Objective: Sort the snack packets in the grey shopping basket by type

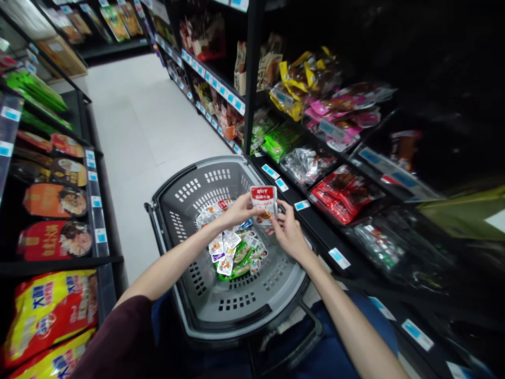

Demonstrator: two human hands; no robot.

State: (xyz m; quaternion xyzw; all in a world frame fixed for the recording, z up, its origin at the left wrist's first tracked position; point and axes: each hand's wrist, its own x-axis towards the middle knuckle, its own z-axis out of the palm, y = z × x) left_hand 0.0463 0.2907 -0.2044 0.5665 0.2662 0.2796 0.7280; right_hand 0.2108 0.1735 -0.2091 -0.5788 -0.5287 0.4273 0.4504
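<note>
A small red and white snack packet is held upright over a grey shopping basket. My left hand pinches the packet's lower left edge. My right hand grips its lower right corner, fingers closed on it. Below the hands, several small snack packets in white, green and red lie piled in the basket's bottom. The basket rests on my lap, its rim towards me.
Dark store shelves line both sides of a pale aisle floor. On the right, red packets, silver packets, green packets and pink ones lie in rows. On the left stand bowl noodles and yellow-red bags.
</note>
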